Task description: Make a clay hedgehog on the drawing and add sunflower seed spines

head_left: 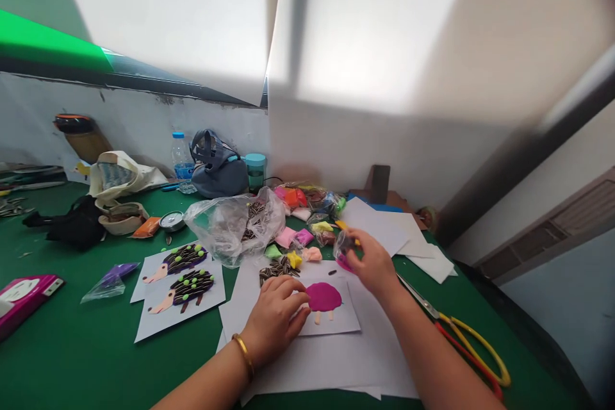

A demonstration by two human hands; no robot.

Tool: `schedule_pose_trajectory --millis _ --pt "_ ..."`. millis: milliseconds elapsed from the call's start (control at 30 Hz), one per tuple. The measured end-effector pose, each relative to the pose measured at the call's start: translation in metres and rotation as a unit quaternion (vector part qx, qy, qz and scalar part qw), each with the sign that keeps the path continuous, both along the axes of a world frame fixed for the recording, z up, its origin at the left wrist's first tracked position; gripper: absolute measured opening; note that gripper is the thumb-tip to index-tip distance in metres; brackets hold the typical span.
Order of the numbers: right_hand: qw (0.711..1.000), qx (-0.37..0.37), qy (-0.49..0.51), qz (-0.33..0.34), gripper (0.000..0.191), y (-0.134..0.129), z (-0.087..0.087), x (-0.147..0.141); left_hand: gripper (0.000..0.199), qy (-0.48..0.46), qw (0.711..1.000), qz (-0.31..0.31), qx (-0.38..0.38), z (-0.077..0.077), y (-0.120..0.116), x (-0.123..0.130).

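Note:
My left hand (pixel 275 315), with a gold bangle (pixel 243 356) on the wrist, rests with curled fingers on the white paper sheet (pixel 336 362), beside a card (pixel 331 317). Whether those fingers hold anything is hidden. On the card lies a magenta clay body (pixel 323 297) with two peach clay legs (pixel 323 317). My right hand (pixel 373 262) is raised just above the card's far edge and pinches a small clear plastic bag (pixel 344 250) with yellow and pink clay inside. Striped sunflower seeds (pixel 277 268) lie in a heap near my left fingertips.
To the left lie two cards bearing clay hedgehogs (pixel 185 274). Behind are a plastic bag of seeds (pixel 235 225) and several clay packets (pixel 298 218). Yellow-and-red-handled scissors (pixel 473 352) lie to the right on the green table (pixel 86 346).

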State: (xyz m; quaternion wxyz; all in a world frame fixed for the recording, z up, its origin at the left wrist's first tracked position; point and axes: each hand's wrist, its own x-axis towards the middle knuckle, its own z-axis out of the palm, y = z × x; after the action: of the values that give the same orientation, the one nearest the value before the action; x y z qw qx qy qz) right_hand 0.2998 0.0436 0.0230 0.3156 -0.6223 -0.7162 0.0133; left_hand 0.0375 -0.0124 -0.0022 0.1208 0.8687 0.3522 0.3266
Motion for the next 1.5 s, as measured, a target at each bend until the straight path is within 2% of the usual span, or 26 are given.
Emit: schedule_pose_trajectory --millis 100,233,300,400,600,833,1067,1200,1333,1500 --pt "0.985 0.042 0.052 0.158 0.037 -0.035 -0.013 -0.016 0.015 -0.062 0.995 0.025 -0.068 0.008 0.000 0.009" --pt "0.970 0.062 0.083 0.222 0.042 -0.057 -0.030 -0.032 0.008 -0.142 0.965 0.061 -0.213 0.016 0.008 0.028" --pt "0.967 0.060 0.091 0.230 0.040 -0.058 -0.034 -0.033 0.003 -0.160 0.954 0.070 -0.245 0.016 0.014 0.037" --pt "0.967 0.061 0.087 0.230 0.035 -0.056 -0.038 -0.031 0.003 -0.186 0.946 0.076 -0.255 0.010 0.019 0.044" --pt "0.969 0.060 0.076 0.226 0.027 -0.057 -0.040 -0.033 0.009 -0.217 0.930 0.056 -0.290 -0.004 0.014 0.040" --pt "0.961 0.060 0.106 0.248 0.022 -0.058 -0.036 -0.035 0.017 -0.305 0.866 -0.016 -0.395 -0.013 0.014 0.040" --pt "0.960 0.039 0.112 0.254 0.023 -0.060 -0.041 -0.038 0.017 -0.296 0.882 -0.013 -0.366 -0.015 0.012 0.038" --pt "0.956 0.064 0.123 0.257 0.018 -0.061 -0.038 -0.039 0.021 -0.319 0.864 -0.044 -0.388 -0.008 0.012 0.040" --pt "0.952 0.077 0.133 0.266 0.017 -0.062 -0.033 -0.039 0.019 -0.335 0.853 -0.043 -0.399 -0.002 0.013 0.042" --pt "0.952 0.076 0.146 0.260 0.018 -0.062 -0.032 -0.039 0.016 -0.325 0.867 -0.027 -0.377 -0.002 0.010 0.041"
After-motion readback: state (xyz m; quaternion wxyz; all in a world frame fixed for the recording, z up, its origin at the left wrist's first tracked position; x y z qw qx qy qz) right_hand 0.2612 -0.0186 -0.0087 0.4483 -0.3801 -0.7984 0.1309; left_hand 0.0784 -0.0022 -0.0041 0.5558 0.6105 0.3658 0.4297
